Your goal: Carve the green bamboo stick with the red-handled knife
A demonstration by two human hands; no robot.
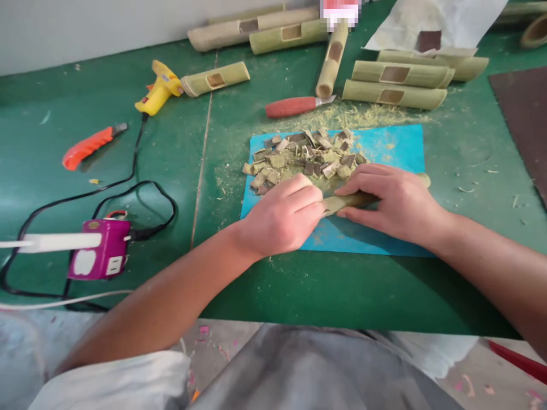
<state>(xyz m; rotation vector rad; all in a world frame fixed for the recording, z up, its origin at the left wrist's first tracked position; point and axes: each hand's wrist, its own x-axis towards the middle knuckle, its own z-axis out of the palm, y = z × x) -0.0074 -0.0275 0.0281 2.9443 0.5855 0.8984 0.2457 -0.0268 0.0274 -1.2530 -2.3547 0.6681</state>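
Observation:
Over a blue mat [405, 151] on the green table, a bamboo piece [337, 203] lies roughly level between my hands. My left hand [287, 216] is curled in a fist at its left end; whether it also holds a small tool is hidden. My right hand [391, 199] grips the piece farther right, thumb below and fingers above, and the far end sticks out beyond it. Just behind my hands is a heap of small cut chips [311, 154] with greenish dust. A red-handled knife [293, 107] rests behind the mat, its blade pointing right.
Several bamboo tubes with square openings [395, 74] lie at the back. On the left are a yellow glue gun [160, 91], an orange cutter [89, 147], a short tube [231, 77] and a purple power adapter [102, 250] with looping black cable. A dark sheet [523, 108] lies right.

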